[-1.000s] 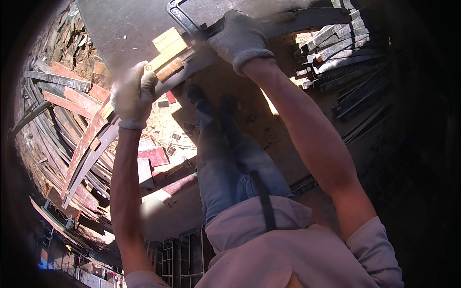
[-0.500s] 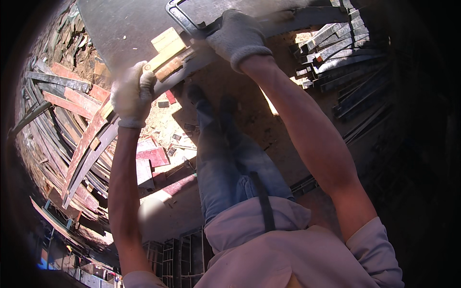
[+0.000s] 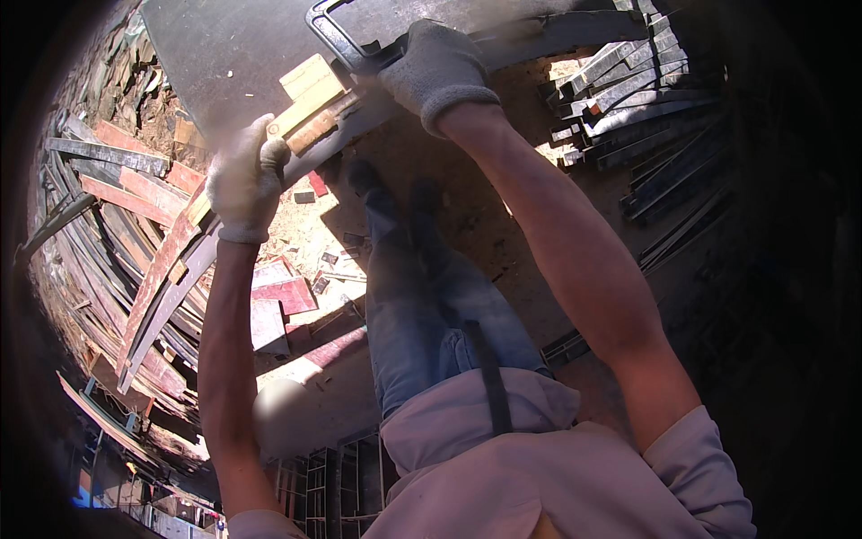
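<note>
My left hand, in a pale knit glove, is closed at the near-left end of a light wooden block, its thumb on top. A long wooden board runs from beneath this hand down to the left. The block lies along the edge of a dark flat panel. My right hand, gloved alike, is closed round the dark grip of a tool with a grey metal loop-shaped frame, just right of the block. The tool's far end is cut off by the top of the picture.
Heaped wood strips cover the left side. Dark boards are stacked at the far right. Reddish offcuts and small scraps litter the ground by my legs. A black metal rack stands at the bottom.
Both hands and the tool stay nearly in place. My right hand and forearm have shifted very slightly left; the block keeps its position on the panel's edge.
</note>
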The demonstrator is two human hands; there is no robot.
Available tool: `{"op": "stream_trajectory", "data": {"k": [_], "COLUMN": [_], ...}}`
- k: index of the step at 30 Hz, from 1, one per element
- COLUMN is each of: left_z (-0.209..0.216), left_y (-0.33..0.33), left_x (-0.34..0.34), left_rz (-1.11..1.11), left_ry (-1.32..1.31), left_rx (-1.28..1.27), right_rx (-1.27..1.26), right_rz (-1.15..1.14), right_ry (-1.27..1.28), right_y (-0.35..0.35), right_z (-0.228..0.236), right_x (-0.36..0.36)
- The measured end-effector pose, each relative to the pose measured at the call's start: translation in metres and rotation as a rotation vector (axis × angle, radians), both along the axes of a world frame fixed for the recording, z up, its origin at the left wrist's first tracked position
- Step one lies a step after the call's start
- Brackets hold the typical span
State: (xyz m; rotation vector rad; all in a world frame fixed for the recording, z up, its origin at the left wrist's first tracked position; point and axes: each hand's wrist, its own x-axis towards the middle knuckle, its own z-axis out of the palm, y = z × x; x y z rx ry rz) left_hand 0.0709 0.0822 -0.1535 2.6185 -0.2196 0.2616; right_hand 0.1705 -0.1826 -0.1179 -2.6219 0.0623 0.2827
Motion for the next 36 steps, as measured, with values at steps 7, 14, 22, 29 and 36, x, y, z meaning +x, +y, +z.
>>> {"op": "stream_trajectory", "data": {"k": [7, 14, 22, 29, 36], "left_z": [0.005, 0.005, 0.008, 0.004, 0.005], "left_y": [-0.001, -0.001, -0.004, -0.001, 0.003], "left_x": [0.000, 0.003, 0.005, 0.003, 0.002], "left_rz": [-0.032, -0.054, -0.057, -0.049, -0.066], "left_ry": [-0.002, 0.000, -0.007, -0.012, -0.008], "left_rx": [0.024, 0.044, 0.014, 0.018, -0.015], "right_rx": [0.021, 0.018, 0.029, 0.812, 0.896], "right_rz": [0.000, -0.002, -0.018, -0.135, -0.167], "right_ry": [-0.041, -0.047, 0.008, 0.058, 0.372], "right_y": [0.001, 0.002, 0.001, -0.002, 0.047], "right_z": [0.000, 0.000, 0.007, 0.025, 0.002], "right_x": [0.000, 0.000, 0.000, -0.064, -0.147]}}
